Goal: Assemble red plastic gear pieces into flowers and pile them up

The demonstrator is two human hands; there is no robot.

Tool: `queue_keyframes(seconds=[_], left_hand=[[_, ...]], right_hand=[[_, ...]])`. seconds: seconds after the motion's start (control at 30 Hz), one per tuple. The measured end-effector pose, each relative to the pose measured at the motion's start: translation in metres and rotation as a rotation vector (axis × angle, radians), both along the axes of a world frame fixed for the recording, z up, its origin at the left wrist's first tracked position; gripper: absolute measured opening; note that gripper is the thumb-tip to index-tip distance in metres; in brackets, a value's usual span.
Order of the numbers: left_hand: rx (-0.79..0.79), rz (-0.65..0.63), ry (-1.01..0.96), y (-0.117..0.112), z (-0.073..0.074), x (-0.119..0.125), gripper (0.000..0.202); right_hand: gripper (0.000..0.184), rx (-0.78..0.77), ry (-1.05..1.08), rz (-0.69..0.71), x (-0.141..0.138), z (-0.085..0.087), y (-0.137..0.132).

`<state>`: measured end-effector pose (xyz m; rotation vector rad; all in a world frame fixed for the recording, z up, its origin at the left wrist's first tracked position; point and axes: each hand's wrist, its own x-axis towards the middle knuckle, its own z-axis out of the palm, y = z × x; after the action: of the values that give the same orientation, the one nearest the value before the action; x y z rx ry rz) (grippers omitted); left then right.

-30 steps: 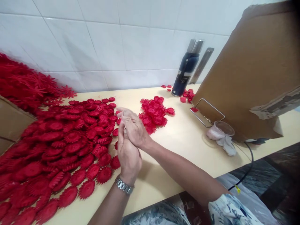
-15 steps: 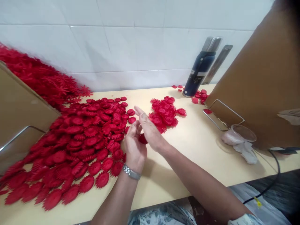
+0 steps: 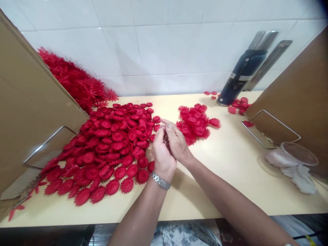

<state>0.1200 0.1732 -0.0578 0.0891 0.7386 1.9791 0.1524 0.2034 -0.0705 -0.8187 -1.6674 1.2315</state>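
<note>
Left of the main heap of round, red, tooth-edged discs [image 3: 118, 136] stands a tall brown cardboard panel [image 3: 28, 102] with a bent silver wire frame [image 3: 48, 147] at its face; it apparently keeps the heap from spreading. Behind the main heap, by the white tiled wall [image 3: 159, 44], lies a pile of red star-shaped pieces [image 3: 74, 82], presumably kept separate by shape.

At the main heap's right edge, the left hand [image 3: 164, 157], wearing a silver link watch [image 3: 160, 180], is cupped; the right hand [image 3: 178, 141] lies against it, fingers curled. The hold suggests enclosing or pressing something small, but the contact is hidden: whether a disc is gripped cannot be told.

Right of the main heap is a smaller cluster of red toothed pieces [image 3: 193, 123], likely spaced off to avoid mixing. Farther right of the heap are a navy bottle with steel cap [image 3: 242, 75], a second cardboard panel [image 3: 294, 92], a second wire frame [image 3: 271, 128] and a clear plastic cup [image 3: 298, 153].

Count: cardboard panels, two; wire frames, two; star piles, one; main heap, one, discs too overlapped to number; hands, two; watches, one; smaller clusters, one; bottles, one; cups, one.
</note>
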Motion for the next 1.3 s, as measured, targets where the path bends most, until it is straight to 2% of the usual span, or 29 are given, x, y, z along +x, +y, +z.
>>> queue_keyframes(seconds=[0.1,0.2,0.3,0.47,0.6,0.67,0.8,0.9,1.03,1.2,1.3], left_hand=[[0.061,-0.058,0.078,-0.007,-0.005,0.01,0.022],[0.053,-0.058,0.155,-0.011,-0.013,0.017,0.03],[0.029,-0.045,0.173,-0.009,-0.016,0.016,0.036],[-0.014,-0.028,0.201,-0.006,-0.003,-0.002,0.042],[-0.139,-0.072,0.223,-0.006,0.008,-0.011,0.057],[-0.112,-0.097,0.237,-0.006,0.009,-0.006,0.053],[0.08,-0.16,0.251,-0.005,0.002,0.01,0.052],[0.07,-0.153,0.266,-0.007,-0.003,0.012,0.053],[0.012,-0.121,0.175,-0.007,-0.003,0.003,0.057],[0.087,-0.16,0.134,-0.005,0.002,0.005,0.054],[0.08,-0.143,0.087,-0.005,0.001,0.007,0.055]], right_hand=[[0.053,-0.048,-0.026,-0.02,0.002,0.0,0.005],[0.058,-0.081,-0.083,-0.033,0.002,-0.002,0.006],[0.059,-0.122,-0.138,0.011,0.001,-0.002,0.002],[0.067,-0.232,-0.2,0.108,0.008,0.012,-0.026],[0.068,-0.118,-0.205,0.189,0.016,0.02,-0.046],[0.069,-0.125,-0.183,0.098,0.015,0.018,-0.04],[0.065,-0.166,-0.129,-0.03,0.009,0.011,-0.012],[0.062,-0.149,-0.155,-0.035,0.01,0.007,-0.009],[0.058,-0.092,-0.131,0.057,0.014,0.001,-0.024],[0.055,-0.122,-0.042,-0.047,0.009,-0.003,-0.012],[0.058,-0.127,-0.048,-0.01,0.01,-0.004,-0.015]])
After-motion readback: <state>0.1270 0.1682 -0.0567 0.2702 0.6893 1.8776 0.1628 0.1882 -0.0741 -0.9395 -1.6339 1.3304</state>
